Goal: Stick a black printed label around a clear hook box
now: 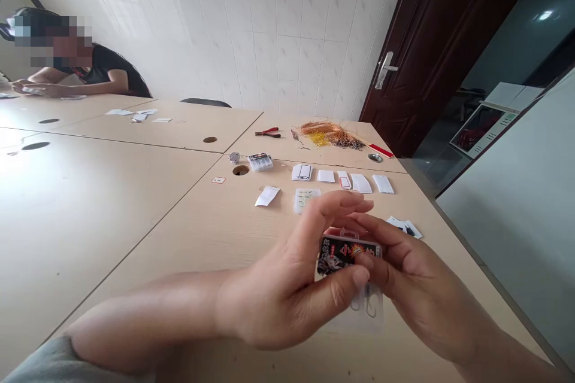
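Observation:
Between both hands is a small clear plastic fishing hook box (374, 308), with a black printed label (332, 248) on its upper half and hooks showing through the lower part. My left hand (305, 287) grips it from the left, its thumb lying across the front. From the other side my right hand (411, 278) holds it too, thumb on the label and fingers behind. A hanging tab sticks up at the top edge. Just beyond the hands lies another clear box (305, 198) with hooks in it, partly covered by my left fingers.
Beyond lie several stacks of white cards (326, 176), a closed box (260, 161), red-handled pliers (268, 131) and a heap of copper-coloured strands (330, 131). Dark-backed cards (404, 227) are at right. The table (179, 239) has round holes. A person (112, 72) sits far left.

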Tool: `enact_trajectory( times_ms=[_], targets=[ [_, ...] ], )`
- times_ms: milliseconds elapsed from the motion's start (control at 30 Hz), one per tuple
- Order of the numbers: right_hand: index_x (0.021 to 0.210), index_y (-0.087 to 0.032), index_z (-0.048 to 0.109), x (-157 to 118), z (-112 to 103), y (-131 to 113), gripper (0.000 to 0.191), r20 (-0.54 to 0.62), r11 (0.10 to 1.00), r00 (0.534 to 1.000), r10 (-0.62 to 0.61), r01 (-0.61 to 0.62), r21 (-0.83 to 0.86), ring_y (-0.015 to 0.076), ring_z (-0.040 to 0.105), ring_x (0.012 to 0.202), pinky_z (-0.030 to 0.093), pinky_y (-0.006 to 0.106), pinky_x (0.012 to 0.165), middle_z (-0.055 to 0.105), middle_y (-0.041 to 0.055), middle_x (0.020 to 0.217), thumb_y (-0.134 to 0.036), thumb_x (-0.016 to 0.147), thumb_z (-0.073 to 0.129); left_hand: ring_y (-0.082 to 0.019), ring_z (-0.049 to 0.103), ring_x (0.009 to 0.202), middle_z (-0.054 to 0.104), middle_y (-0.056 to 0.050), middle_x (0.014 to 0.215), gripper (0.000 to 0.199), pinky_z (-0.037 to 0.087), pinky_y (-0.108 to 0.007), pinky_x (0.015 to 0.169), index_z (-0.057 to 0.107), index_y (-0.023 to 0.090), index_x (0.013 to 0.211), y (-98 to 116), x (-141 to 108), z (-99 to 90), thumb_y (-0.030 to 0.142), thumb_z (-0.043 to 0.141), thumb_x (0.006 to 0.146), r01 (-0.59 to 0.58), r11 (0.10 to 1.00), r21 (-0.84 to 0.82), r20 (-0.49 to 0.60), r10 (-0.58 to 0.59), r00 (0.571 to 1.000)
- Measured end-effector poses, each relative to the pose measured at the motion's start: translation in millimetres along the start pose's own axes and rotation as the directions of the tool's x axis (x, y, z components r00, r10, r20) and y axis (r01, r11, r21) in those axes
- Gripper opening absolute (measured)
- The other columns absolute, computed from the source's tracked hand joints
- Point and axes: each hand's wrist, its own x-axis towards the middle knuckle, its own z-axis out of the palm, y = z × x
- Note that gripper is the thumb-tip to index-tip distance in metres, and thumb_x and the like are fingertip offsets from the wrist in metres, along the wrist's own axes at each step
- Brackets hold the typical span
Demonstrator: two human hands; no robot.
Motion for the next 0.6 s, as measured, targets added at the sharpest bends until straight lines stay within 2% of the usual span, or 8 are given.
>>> enact_trajectory(
  times_ms=[67,133,233,300,367,467,600],
  targets=[
    [0.119,-0.042,0.07,-1.2,-0.5,0.8,0.025,-0.057,0.999,0.998,0.012,-0.009,0.048,0.0125,0.073,0.114,0.061,0.022,0.094,0.078,-0.0037,0.123,-0.035,0.095,0.071,-0.021,0.058,0.125,0.051,-0.012,0.138,0.066,0.054,-0.036,0.105,0.025,0.027,0.15,-0.5,-0.7,-1.1,0.012,0.061,0.096,-0.056,0.997,0.058,0.017,0.055,0.998],
    [0.125,-0.043,0.067,-3.4,-0.7,0.7,0.033,-0.108,0.999,0.994,-0.03,0.034,0.032,0.0129,0.074,0.113,0.062,0.022,0.091,0.078,-0.0034,0.123,-0.032,0.094,0.072,-0.022,0.053,0.133,0.049,-0.012,0.143,0.068,0.053,-0.035,0.108,0.027,0.027,0.149,-0.6,-0.9,-3.3,0.012,0.064,0.094,-0.079,0.988,0.129,-0.05,0.086,0.995],
    [0.132,-0.045,0.062,-7.9,0.5,-0.2,0.042,-0.169,0.977,0.965,-0.201,0.183,-0.113,0.0112,0.076,0.109,0.062,0.017,0.089,0.079,-0.0049,0.121,-0.025,0.096,0.07,-0.021,0.043,0.143,0.048,-0.01,0.145,0.044,0.049,-0.033,0.111,0.045,0.027,0.133,-0.7,0.6,-9.3,0.015,0.064,0.095,-0.051,0.959,0.279,-0.211,0.114,0.971],
    [0.134,-0.046,0.06,-10.9,2.0,-0.3,0.048,-0.196,0.929,0.924,-0.328,0.277,-0.245,0.0089,0.074,0.111,0.059,0.013,0.091,0.078,-0.0078,0.122,-0.019,0.095,0.07,-0.019,0.047,0.138,0.053,-0.008,0.139,0.023,0.048,-0.033,0.11,0.054,0.025,0.115,-0.2,2.9,-13.7,0.016,0.063,0.096,-0.031,0.921,0.389,-0.255,0.139,0.957],
    [0.137,-0.046,0.058,-13.4,3.5,0.6,0.055,-0.2,0.867,0.883,-0.425,0.333,-0.371,0.0076,0.072,0.115,0.056,0.011,0.094,0.077,-0.0101,0.124,-0.014,0.094,0.069,-0.017,0.052,0.132,0.057,-0.007,0.133,0.012,0.049,-0.032,0.108,0.057,0.024,0.103,1.1,5.1,-16.6,0.016,0.063,0.097,-0.015,0.876,0.482,-0.258,0.159,0.953],
    [0.142,-0.046,0.054,-15.7,4.6,3.2,0.063,-0.162,0.767,0.834,-0.527,0.385,-0.514,0.0085,0.071,0.117,0.055,0.011,0.097,0.076,-0.0101,0.127,-0.011,0.092,0.07,-0.015,0.055,0.13,0.058,-0.007,0.13,0.012,0.049,-0.029,0.107,0.058,0.022,0.098,2.9,6.3,-16.7,0.012,0.063,0.096,-0.028,0.831,0.555,-0.247,0.197,0.949],
    [0.147,-0.043,0.049,-17.0,3.9,7.0,0.065,-0.118,0.685,0.81,-0.575,0.397,-0.611,0.0135,0.07,0.12,0.058,0.016,0.097,0.074,-0.0058,0.131,-0.011,0.094,0.066,-0.017,0.053,0.133,0.055,-0.009,0.134,0.015,0.048,-0.033,0.113,0.058,0.021,0.099,3.9,4.3,-13.6,0.008,0.064,0.094,-0.094,0.774,0.626,-0.233,0.301,0.925]
  ],
)
